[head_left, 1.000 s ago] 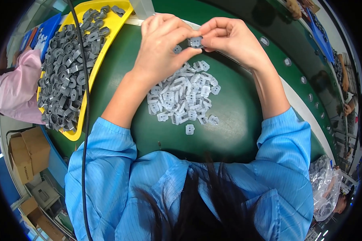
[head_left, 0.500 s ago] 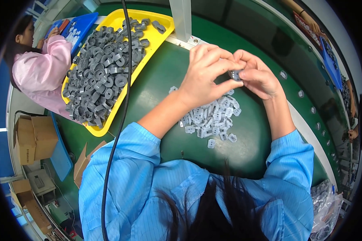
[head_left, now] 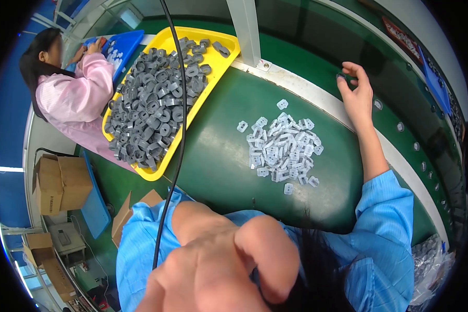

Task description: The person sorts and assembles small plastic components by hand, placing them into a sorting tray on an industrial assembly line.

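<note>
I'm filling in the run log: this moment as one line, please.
right hand: at small dark piece, above green belt | left hand: close to camera, contents unclear | green worktop: translucent plastic pieces, heaped

My two hands [head_left: 360,101]; left: one yellow tray [head_left: 223,62], one black cable [head_left: 184,112]; right: one heap of translucent pieces [head_left: 283,148].

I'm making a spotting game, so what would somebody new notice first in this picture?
Probably the huge-looking bare left hand at the bottom, close to the camera. At upper left, a bright yellow plastic tray is heaped with grey ring-shaped plastic parts. Right of it, small pale translucent plastic pieces lie piled on the smooth green worktop.
</note>
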Demonstrator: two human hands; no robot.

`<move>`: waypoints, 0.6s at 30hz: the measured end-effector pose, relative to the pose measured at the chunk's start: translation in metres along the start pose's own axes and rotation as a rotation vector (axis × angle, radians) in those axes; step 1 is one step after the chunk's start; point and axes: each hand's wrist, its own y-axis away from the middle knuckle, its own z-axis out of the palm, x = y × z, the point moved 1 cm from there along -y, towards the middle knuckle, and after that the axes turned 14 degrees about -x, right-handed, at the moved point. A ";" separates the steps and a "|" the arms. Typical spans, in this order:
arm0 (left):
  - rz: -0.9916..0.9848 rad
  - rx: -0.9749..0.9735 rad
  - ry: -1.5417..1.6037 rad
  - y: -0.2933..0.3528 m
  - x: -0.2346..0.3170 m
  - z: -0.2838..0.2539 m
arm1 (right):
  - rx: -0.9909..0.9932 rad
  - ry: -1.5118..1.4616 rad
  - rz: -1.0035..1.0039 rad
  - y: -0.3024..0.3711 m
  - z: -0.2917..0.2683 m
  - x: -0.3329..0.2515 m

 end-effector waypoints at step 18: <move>-0.724 -0.499 -0.968 -0.057 -0.087 -0.140 | -0.267 -0.486 0.072 0.030 0.023 -0.014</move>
